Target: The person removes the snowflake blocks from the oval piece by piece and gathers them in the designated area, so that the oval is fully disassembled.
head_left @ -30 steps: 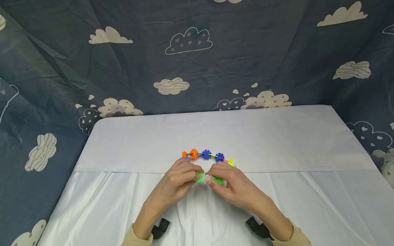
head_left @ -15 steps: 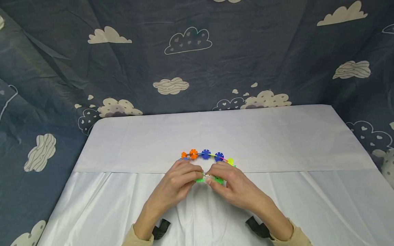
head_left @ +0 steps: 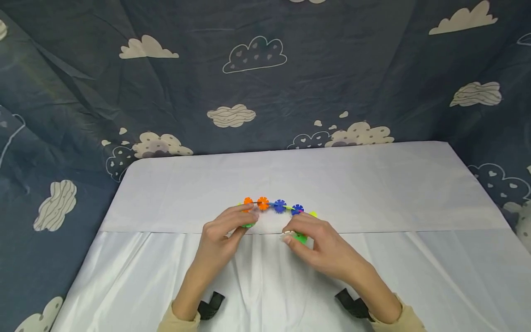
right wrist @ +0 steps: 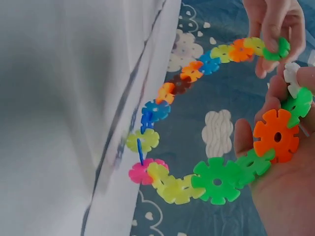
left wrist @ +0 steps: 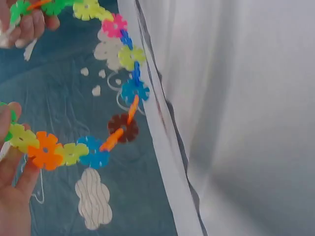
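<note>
A chain of colourful notched plastic discs (head_left: 263, 203), slotted edge to edge, hangs in a curve between both hands. My left hand (head_left: 221, 235) pinches the green disc (right wrist: 278, 49) at one end between thumb and fingers. My right hand (head_left: 321, 242) grips the other end, where a white disc (right wrist: 292, 78) and a green disc (right wrist: 298, 107) follow an orange one (right wrist: 276, 136). A gap separates the two ends. Along the loop run yellow, blue, brown and pink discs, such as the brown disc (left wrist: 123, 128) and the pink disc (left wrist: 114, 25).
Under the hands lies a table with a white cloth (head_left: 373, 184), creased along its front half. Behind and at the sides hangs a dark blue cloth with clouds (head_left: 265, 92). Black straps (head_left: 211, 305) sit at both wrists.
The hands were close together with the chain's ends almost meeting. The left hand has moved left and away with its green end, opening a gap; the right hand has shifted slightly right.
</note>
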### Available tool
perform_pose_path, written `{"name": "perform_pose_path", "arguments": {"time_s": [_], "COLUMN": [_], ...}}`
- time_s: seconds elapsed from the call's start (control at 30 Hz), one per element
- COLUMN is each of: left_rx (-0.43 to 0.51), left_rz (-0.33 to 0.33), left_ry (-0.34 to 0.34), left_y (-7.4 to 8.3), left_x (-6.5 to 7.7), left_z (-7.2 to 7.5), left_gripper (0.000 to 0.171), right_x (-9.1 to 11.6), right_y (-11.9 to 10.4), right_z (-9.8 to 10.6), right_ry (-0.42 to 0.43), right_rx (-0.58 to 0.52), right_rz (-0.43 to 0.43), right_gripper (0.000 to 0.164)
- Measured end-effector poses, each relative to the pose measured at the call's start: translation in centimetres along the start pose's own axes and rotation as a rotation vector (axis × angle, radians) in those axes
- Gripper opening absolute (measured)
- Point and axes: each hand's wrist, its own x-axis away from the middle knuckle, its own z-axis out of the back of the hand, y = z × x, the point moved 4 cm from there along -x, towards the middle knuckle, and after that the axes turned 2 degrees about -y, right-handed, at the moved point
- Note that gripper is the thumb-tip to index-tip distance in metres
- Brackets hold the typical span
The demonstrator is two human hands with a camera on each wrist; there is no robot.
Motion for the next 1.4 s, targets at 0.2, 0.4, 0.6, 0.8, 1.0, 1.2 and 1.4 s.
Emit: {"name": "perform_pose_path", "arguments": {"time_s": [0.2, 0.4, 0.6, 0.8, 1.0, 1.2, 1.4], "left_rx": [-0.075, -0.138, -0.157, -0.092, -0.031, -0.023, -0.019], "left_rz": [0.124, 0.247, 0.462, 0.657, 0.770, 0.788, 0.778], "left_ry": [0.078, 0.166, 0.167, 0.081, 0.023, 0.001, -0.013], "left_y": [-1.6, -2.9, -4.1, -5.4, -5.7, -5.5, -5.1], "left_x": [0.4, 0.9, 1.5, 2.3, 2.7, 2.7, 2.5], "left_z": [1.4, 2.1, 1.9, 1.2, 1.0, 1.1, 1.1], "left_gripper": [0.030, 0.020, 0.017, 0.017, 0.015, 0.017, 0.016], "right_x": [0.2, 0.3, 0.3, 0.4, 0.4, 0.3, 0.3], "right_y": [-0.1, -0.5, -0.7, -0.8, -0.7, -0.4, 0.2], "right_z": [1.1, 2.1, 2.4, 2.3, 2.0, 2.0, 1.9], "right_ry": [-0.005, 0.002, -0.002, -0.019, -0.025, 0.003, 0.016], "right_rx": [-0.012, 0.039, 0.078, 0.109, 0.153, 0.218, 0.261], "right_rz": [0.004, 0.015, -0.001, -0.044, -0.097, -0.141, -0.234], "right_gripper": [0.013, 0.015, 0.015, 0.014, 0.013, 0.006, 0.009]}}
